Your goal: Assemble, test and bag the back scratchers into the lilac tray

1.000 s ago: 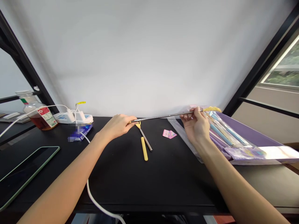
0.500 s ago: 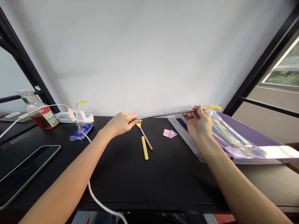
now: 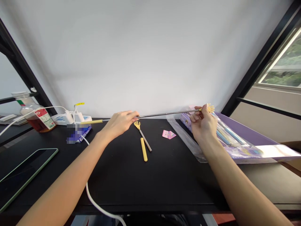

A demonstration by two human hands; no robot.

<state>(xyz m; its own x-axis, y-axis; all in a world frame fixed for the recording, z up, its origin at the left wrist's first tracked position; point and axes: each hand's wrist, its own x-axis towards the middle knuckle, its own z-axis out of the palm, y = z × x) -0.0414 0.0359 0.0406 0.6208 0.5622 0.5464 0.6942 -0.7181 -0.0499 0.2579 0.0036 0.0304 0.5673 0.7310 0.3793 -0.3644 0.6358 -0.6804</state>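
A telescopic back scratcher (image 3: 164, 114) is stretched out nearly level above the black desk, its yellow claw at the right end and its yellow handle at the left. My left hand (image 3: 122, 121) is closed around the metal rod near the handle. Just below the claw, my right hand (image 3: 204, 124) pinches the rod's other end. On the desk beneath lies a second yellow claw on a short metal rod (image 3: 145, 140), apart from any handle. A loose yellow handle (image 3: 144, 150) rests beside that rod, close to or touching it.
Right of centre are small pink cards (image 3: 168, 134) and a clear plastic sleeve (image 3: 185, 138). A purple box (image 3: 246, 133) holds several wrapped back scratchers. At left are a bottle (image 3: 39, 117), a power strip (image 3: 60, 118), a blue packet (image 3: 78, 134), a phone (image 3: 25, 172) and a white cable (image 3: 96, 205).
The back scratcher has turned so its claw's prongs show spread, and its yellow handle now shows left of my left hand. Both hands keep hold. The view has shifted slightly.
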